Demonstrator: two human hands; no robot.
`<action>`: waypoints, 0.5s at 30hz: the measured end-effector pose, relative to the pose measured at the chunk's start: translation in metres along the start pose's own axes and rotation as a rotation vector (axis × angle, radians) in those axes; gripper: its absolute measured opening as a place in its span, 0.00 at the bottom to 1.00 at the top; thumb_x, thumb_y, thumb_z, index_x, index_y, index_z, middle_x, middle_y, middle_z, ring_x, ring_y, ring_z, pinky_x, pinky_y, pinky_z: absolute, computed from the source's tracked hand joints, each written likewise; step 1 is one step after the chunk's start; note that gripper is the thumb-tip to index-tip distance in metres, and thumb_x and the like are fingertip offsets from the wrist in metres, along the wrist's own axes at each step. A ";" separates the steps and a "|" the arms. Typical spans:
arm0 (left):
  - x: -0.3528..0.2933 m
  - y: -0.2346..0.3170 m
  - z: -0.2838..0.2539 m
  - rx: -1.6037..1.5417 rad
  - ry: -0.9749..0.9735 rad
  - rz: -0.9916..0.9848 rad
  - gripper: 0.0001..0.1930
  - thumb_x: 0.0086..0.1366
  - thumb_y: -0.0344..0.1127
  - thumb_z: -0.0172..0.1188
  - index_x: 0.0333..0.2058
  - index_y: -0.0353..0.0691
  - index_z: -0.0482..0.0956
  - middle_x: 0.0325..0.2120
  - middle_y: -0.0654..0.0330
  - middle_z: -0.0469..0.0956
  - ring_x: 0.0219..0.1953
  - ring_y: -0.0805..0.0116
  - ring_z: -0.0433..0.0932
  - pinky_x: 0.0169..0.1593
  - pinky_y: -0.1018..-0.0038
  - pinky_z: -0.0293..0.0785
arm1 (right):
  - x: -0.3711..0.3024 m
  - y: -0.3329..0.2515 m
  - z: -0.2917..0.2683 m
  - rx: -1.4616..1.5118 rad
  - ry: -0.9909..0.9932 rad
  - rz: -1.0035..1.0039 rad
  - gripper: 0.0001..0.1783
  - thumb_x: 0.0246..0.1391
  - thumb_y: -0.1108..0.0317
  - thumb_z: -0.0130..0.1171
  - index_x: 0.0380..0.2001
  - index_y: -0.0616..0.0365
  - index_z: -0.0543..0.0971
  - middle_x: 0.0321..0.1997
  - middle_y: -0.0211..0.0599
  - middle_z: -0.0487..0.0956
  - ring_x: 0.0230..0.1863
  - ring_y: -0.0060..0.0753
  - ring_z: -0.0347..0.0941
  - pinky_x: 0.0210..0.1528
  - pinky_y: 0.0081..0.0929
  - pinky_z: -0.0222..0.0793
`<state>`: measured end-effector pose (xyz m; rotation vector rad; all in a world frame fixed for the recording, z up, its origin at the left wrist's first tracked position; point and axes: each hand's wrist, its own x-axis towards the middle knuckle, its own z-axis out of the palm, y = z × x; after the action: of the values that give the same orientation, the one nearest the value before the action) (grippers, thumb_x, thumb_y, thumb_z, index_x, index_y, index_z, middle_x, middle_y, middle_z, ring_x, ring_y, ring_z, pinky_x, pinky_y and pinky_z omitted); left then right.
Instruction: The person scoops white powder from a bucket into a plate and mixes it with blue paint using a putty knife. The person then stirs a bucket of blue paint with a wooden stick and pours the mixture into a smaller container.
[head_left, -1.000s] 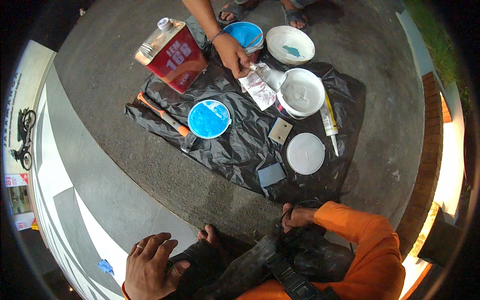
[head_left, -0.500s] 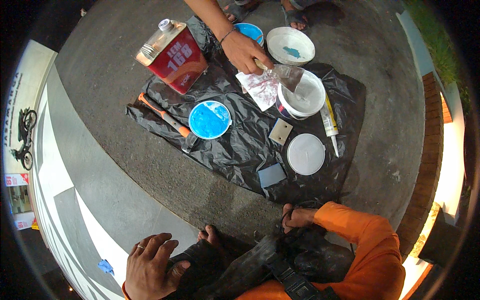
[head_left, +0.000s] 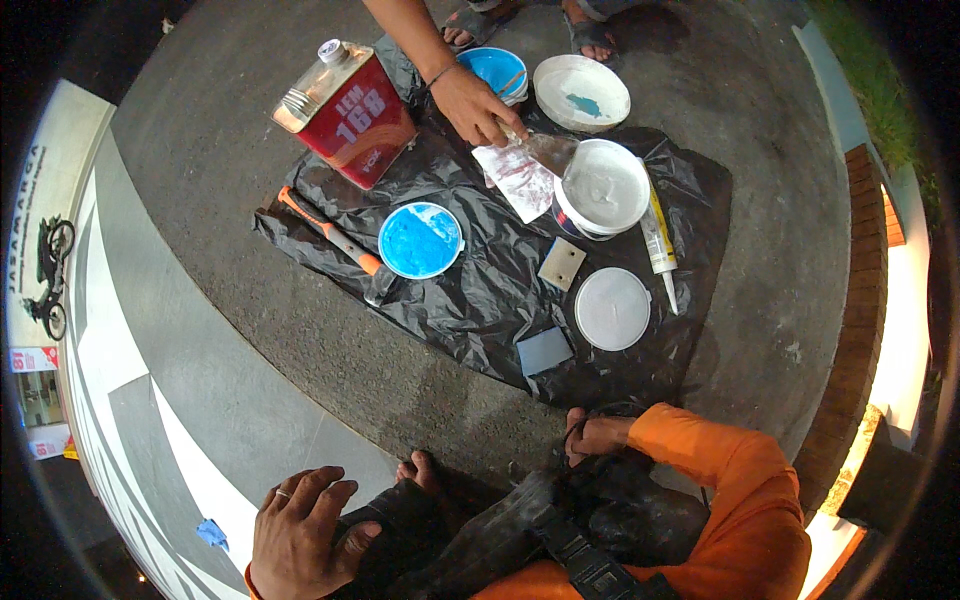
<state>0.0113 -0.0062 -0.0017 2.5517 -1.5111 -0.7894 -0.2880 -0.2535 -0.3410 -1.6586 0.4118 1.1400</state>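
My left hand, a ring on one finger, rests palm down over my left knee with its fingers loosely bent and apart. It holds nothing. My right hand hangs low from an orange sleeve beside my right foot, near a dark strap; its fingertips are partly hidden. Across the plastic sheet, another person's hand grips a putty knife. The blade is at the left rim of a tub of white paste. Beneath that hand lies a white, smudged paper.
A black plastic sheet carries a red can, an orange-handled hammer, a lid with blue paste, a sanding block, a grey pad, a white lid and a sealant cartridge. Behind stand a blue-paste tub and a white bowl.
The other person's hand has drawn the putty knife left and slightly back, from over the white paste to the tub's rim. My own hands have not visibly moved.
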 end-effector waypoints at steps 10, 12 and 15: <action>-0.001 0.001 0.000 0.003 -0.003 -0.007 0.26 0.61 0.54 0.64 0.44 0.34 0.79 0.47 0.45 0.79 0.49 0.42 0.78 0.51 0.54 0.74 | 0.000 -0.007 -0.001 -0.085 0.020 0.171 0.31 0.59 0.44 0.48 0.50 0.59 0.80 0.50 0.60 0.81 0.57 0.57 0.76 0.59 0.47 0.70; -0.001 0.001 0.000 0.005 -0.004 -0.009 0.26 0.61 0.54 0.64 0.44 0.34 0.79 0.47 0.45 0.79 0.49 0.42 0.78 0.51 0.54 0.74 | 0.003 -0.005 0.000 -0.085 0.019 0.164 0.31 0.59 0.44 0.49 0.49 0.60 0.80 0.51 0.60 0.81 0.57 0.57 0.76 0.60 0.47 0.69; -0.001 0.001 -0.001 0.004 -0.003 -0.003 0.26 0.61 0.54 0.64 0.44 0.34 0.80 0.47 0.45 0.79 0.49 0.42 0.78 0.51 0.54 0.74 | -0.007 -0.017 -0.008 -0.057 -0.010 0.178 0.32 0.59 0.44 0.49 0.49 0.63 0.79 0.52 0.60 0.80 0.58 0.58 0.76 0.61 0.46 0.68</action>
<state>0.0110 -0.0062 -0.0003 2.5577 -1.5117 -0.7909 -0.2753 -0.2550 -0.3260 -1.6909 0.5336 1.3014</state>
